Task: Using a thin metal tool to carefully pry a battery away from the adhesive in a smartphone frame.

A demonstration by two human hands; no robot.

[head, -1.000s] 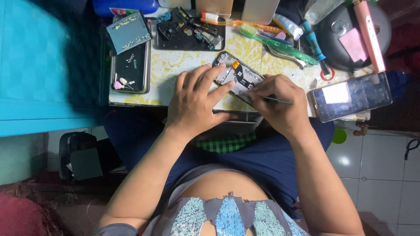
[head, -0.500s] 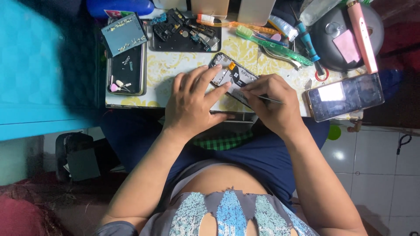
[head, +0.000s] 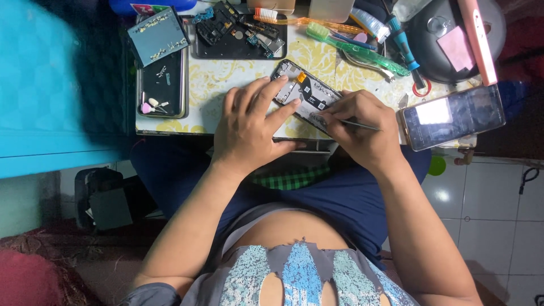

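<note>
At the table's (head: 226,85) near edge, the left hand (head: 252,127) lies flat with fingers spread, pinning the opened phone (head: 306,93), while the right hand (head: 360,130) curls, pinching a thin metal tool (head: 354,124) onto it.

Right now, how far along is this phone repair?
Done: the opened phone has its back off, and removed parts lie in the black tray. In hand: the left hand steadies it while the right hand works a thin tool inside. Left: reassembly; the phone remains open.
</note>
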